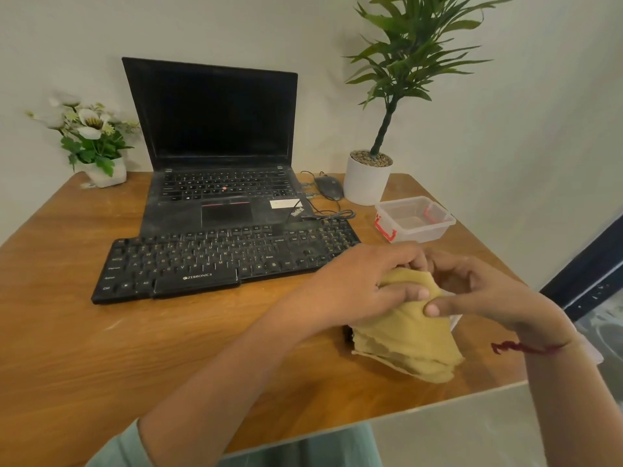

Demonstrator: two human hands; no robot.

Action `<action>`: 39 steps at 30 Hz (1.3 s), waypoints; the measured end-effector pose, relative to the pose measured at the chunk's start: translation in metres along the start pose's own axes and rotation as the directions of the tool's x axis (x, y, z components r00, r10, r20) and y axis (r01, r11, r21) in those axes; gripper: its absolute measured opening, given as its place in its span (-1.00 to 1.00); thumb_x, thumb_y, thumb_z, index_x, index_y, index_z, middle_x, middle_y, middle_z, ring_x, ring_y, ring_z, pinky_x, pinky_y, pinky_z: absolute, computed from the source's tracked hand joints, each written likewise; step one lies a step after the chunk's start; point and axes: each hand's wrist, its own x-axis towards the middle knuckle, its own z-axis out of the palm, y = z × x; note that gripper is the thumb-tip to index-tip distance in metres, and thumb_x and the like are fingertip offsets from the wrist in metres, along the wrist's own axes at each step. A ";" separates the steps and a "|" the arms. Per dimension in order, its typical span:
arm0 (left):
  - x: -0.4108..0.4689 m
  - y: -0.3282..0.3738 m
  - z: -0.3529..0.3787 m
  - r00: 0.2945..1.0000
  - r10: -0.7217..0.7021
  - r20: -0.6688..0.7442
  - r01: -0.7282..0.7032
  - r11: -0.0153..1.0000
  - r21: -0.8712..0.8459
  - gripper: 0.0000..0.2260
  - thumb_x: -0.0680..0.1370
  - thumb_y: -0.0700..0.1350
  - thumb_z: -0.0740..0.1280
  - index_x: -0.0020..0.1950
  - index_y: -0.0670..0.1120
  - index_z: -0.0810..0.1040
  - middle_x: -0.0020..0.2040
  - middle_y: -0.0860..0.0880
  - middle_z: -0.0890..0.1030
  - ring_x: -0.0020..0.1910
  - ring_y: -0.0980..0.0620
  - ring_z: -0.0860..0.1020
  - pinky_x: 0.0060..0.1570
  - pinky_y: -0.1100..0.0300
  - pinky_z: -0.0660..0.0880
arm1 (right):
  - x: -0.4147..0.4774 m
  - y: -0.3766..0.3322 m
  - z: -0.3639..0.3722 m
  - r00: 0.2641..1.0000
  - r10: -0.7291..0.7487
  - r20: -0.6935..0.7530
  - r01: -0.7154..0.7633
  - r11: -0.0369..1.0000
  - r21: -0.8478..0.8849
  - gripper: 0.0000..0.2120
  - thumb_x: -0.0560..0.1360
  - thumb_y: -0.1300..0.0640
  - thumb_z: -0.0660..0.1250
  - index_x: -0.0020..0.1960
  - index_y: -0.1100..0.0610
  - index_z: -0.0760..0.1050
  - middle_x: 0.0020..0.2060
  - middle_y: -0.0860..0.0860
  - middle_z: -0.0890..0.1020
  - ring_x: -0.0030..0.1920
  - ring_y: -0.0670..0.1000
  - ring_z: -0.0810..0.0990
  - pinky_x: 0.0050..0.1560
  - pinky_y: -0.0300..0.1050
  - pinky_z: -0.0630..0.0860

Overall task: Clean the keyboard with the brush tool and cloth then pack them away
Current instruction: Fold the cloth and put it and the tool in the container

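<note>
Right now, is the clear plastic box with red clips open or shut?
Open: no lid sits on the clear plastic box, and its inside shows.

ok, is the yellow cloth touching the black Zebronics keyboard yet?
No, left hand and right hand hold the yellow cloth over the wooden table, beside the black keyboard.

- This looks like a small office or home work corner: a wooden table (101, 332) set against a plain pale wall (303, 35).
- Beyond my fingers (409, 293) and to their left, an open black laptop (215, 129) stands behind a separate black keyboard (209, 261).
- A wired mouse (328, 187) lies beyond them, beside the laptop.
- For decoration, a potted plant (367, 178) stands beyond my fingers, and white flowers (91, 129) sit far to their left.
</note>
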 end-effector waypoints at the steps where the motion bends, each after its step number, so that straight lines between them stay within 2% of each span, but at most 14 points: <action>1: 0.002 0.000 -0.003 1.000 0.015 -0.010 -0.015 1.000 -0.027 -0.90 0.54 -0.07 0.35 -0.01 -0.07 0.51 -0.12 0.06 0.59 -0.18 0.17 0.50 -0.19 0.25 0.39 | 0.004 0.002 0.000 1.000 0.002 0.009 -0.002 0.996 0.087 -0.24 0.26 -0.07 0.58 0.16 0.46 0.40 0.13 0.28 0.53 0.12 0.21 0.56 0.11 0.00 0.51; 5: 0.009 -0.008 -0.017 0.997 0.018 -0.072 -0.026 0.993 -0.114 -0.87 0.54 -0.09 0.35 0.02 -0.13 0.52 -0.07 0.00 0.60 -0.07 0.08 0.53 -0.07 0.14 0.45 | 0.023 0.014 0.005 0.997 0.012 0.081 -0.046 0.898 0.438 -0.16 0.27 0.08 0.59 0.40 0.26 0.25 0.21 0.26 0.50 0.16 0.22 0.54 0.07 0.05 0.57; 8: 0.014 -0.019 -0.025 0.989 -0.027 -0.143 0.009 0.992 -0.123 -0.88 0.53 -0.06 0.36 -0.02 -0.08 0.51 -0.12 0.02 0.58 -0.12 0.10 0.53 -0.10 0.10 0.47 | 0.031 0.019 0.006 0.997 0.074 -0.006 -0.060 0.843 0.534 -0.33 0.28 0.23 0.55 0.33 0.23 0.40 0.11 0.20 0.62 0.06 0.17 0.64 -0.07 -0.02 0.64; 10: 0.016 -0.030 -0.027 0.975 -0.092 -0.203 0.061 0.986 -0.154 -0.87 0.48 -0.06 0.43 -0.06 -0.01 0.51 -0.18 0.07 0.56 -0.21 0.17 0.50 -0.20 0.22 0.45 | 0.035 0.018 0.003 0.985 0.142 -0.093 -0.076 0.860 0.505 -0.39 0.19 0.14 0.64 0.20 0.21 0.55 0.01 0.19 0.66 -0.04 0.14 0.67 -0.16 -0.06 0.65; 13: 0.018 -0.049 -0.027 0.928 -0.297 -0.226 0.235 0.935 -0.264 -0.62 0.29 -0.07 0.59 0.01 0.04 0.52 -0.08 0.08 0.59 -0.14 0.16 0.56 -0.16 0.25 0.52 | 0.043 0.020 -0.004 0.946 0.209 -0.250 -0.062 0.869 0.491 -0.22 -0.03 -0.04 0.71 0.09 0.27 0.58 -0.08 0.16 0.67 -0.10 0.10 0.66 -0.21 -0.06 0.65; 15: 0.018 -0.060 -0.023 0.859 -0.486 -0.163 0.390 0.826 -0.406 -0.52 0.24 -0.12 0.62 0.09 0.00 0.54 -0.02 0.05 0.62 -0.08 0.12 0.60 -0.09 0.20 0.58 | 0.048 0.020 -0.009 0.924 0.184 -0.335 0.034 0.833 0.552 -0.36 0.02 0.05 0.70 0.01 0.22 0.57 -0.11 0.10 0.65 -0.11 0.06 0.65 -0.21 -0.05 0.65; 17: 0.021 -0.070 -0.017 0.775 -0.629 -0.071 0.498 0.675 -0.545 -0.62 0.25 -0.16 0.60 0.02 -0.08 0.59 -0.07 -0.06 0.67 -0.10 0.03 0.64 -0.02 0.08 0.58 | 0.052 0.017 -0.013 0.898 0.135 -0.419 0.148 0.803 0.577 -0.67 0.14 0.16 0.59 -0.17 0.10 0.55 -0.21 0.00 0.64 -0.20 -0.03 0.64 -0.28 -0.16 0.61; 20: 0.034 -0.080 -0.004 0.707 -0.707 -0.004 0.503 0.507 -0.700 -0.72 0.30 -0.16 0.57 -0.04 -0.15 0.63 -0.08 -0.14 0.69 -0.04 -0.10 0.65 0.14 -0.05 0.53 | 0.059 0.019 -0.021 0.863 0.123 -0.490 0.197 0.811 0.551 -0.87 0.31 0.21 0.41 -0.22 0.02 0.52 -0.23 -0.07 0.61 -0.24 -0.08 0.57 -0.34 -0.23 0.54; 25: 0.081 -0.087 0.011 0.666 -0.746 0.006 0.339 0.294 -0.894 -0.64 0.42 -0.24 0.47 0.17 -0.06 0.47 0.05 -0.06 0.63 0.01 -0.03 0.61 0.14 -0.08 0.52 | 0.074 0.035 -0.046 0.837 0.207 -0.506 0.179 0.771 0.611 -0.58 0.50 0.41 0.21 0.14 -0.05 0.54 -0.14 0.00 0.65 -0.28 -0.03 0.61 -0.36 -0.17 0.58; 28: 0.111 -0.097 0.019 0.632 -0.769 -0.096 0.287 0.347 -0.893 -0.52 0.42 -0.27 0.47 0.22 0.00 0.35 0.11 -0.07 0.55 0.06 -0.05 0.58 0.07 -0.08 0.56 | 0.083 0.042 -0.068 0.748 0.296 -0.594 0.133 0.810 0.571 -0.55 0.55 0.42 0.13 0.20 -0.07 0.49 -0.32 -0.04 0.61 -0.45 -0.09 0.53 -0.50 -0.26 0.48; 31: 0.137 -0.105 0.023 0.640 -0.721 -0.264 0.314 0.560 -0.767 -0.56 0.41 -0.24 0.47 0.11 0.07 0.32 0.14 -0.05 0.49 0.12 -0.05 0.51 0.06 -0.06 0.56 | 0.091 0.051 -0.091 0.735 0.268 -0.623 0.031 0.905 0.425 -0.62 0.55 0.43 0.10 -0.02 0.01 0.54 -0.34 -0.02 0.59 -0.40 -0.04 0.49 -0.48 -0.28 0.46; 33: 0.153 -0.108 0.021 0.710 -0.610 -0.353 0.321 0.726 -0.608 -0.70 0.45 -0.23 0.43 0.09 0.01 0.46 0.08 0.07 0.50 0.13 0.03 0.47 0.09 0.08 0.49 | 0.097 0.056 -0.107 0.712 0.239 -0.660 -0.046 0.954 0.296 -0.61 0.53 0.43 0.10 -0.09 0.04 0.59 -0.30 0.02 0.58 -0.37 -0.03 0.47 -0.45 -0.29 0.47; 35: 0.169 -0.111 0.020 0.763 -0.532 -0.368 0.338 0.813 -0.475 -0.76 0.47 -0.23 0.40 0.12 -0.07 0.56 0.11 0.09 0.51 0.16 0.09 0.43 0.11 0.25 0.35 | 0.105 0.062 -0.122 0.694 0.230 -0.682 -0.152 0.973 0.174 -0.61 0.53 0.41 0.11 -0.06 0.03 0.62 -0.22 0.04 0.59 -0.35 -0.05 0.50 -0.42 -0.33 0.50; 39: 0.193 -0.122 0.030 0.830 -0.458 -0.317 0.427 0.889 -0.167 -0.58 0.46 -0.21 0.41 0.31 -0.12 0.47 0.30 -0.06 0.46 0.28 -0.01 0.40 0.07 0.31 0.27 | 0.119 0.090 -0.138 0.709 0.191 -0.679 -0.265 0.964 -0.005 -0.65 0.53 0.37 0.15 0.12 0.05 0.58 0.11 0.02 0.57 -0.09 -0.02 0.59 -0.20 -0.29 0.57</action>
